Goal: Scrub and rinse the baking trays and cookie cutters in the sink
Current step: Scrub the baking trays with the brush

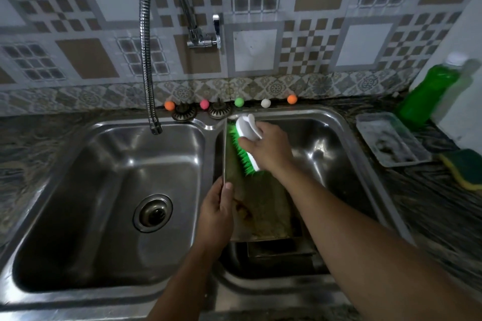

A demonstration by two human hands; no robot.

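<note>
1. My left hand (217, 212) pinches the near left edge of the tray (260, 206), thumb on the inner face and fingers behind. That thin grip could slip if I bear down hard with the brush (243, 144), and the tray would then drop flat into the right basin (328, 148).
2. The tray stands tilted on its edge in the right basin, its far corner up against the divider between the two basins. It looks greasy, with brown stains near my thumb, so a wet edge makes slipping likelier.
3. My right hand (266, 148) is closed round the brush's white handle, and the green bristles press against the tray's upper part.
4. The tap (156, 126) hangs over the left basin (125, 180), not over the tray, and no water runs. Rinsing will mean swinging the spout or shifting the tray, and I could knock it then.
5. Another tray seems to lie beneath this one; I cannot tell more. I see no cookie cutters.
</note>
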